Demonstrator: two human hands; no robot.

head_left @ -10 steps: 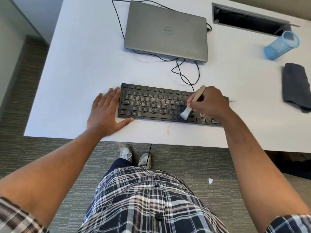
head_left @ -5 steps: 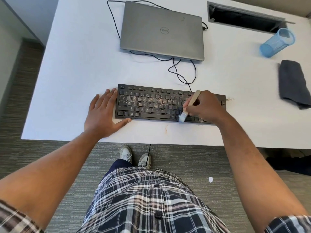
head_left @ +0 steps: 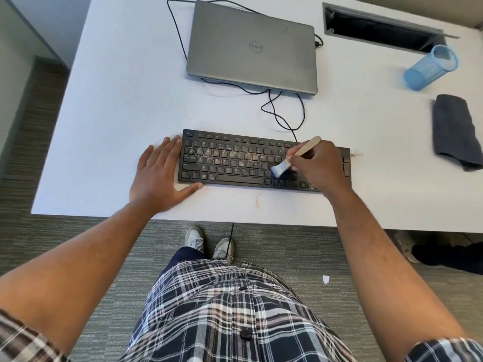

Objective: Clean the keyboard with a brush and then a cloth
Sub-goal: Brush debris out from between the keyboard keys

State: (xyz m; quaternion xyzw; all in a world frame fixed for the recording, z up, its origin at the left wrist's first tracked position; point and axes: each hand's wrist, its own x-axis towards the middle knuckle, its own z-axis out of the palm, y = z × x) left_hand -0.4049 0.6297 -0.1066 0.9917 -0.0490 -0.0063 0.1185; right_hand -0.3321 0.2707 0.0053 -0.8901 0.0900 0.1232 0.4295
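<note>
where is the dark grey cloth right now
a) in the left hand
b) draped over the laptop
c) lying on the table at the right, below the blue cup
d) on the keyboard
c: the cloth lies untouched on the table at the right, nearer the person than the blue cup, while the right hand holds the brush.

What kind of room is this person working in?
Probably an office: a white desk with a built-in cable slot, a closed grey laptop behind a black keyboard, and grey carpet tiles underfoot.
</note>
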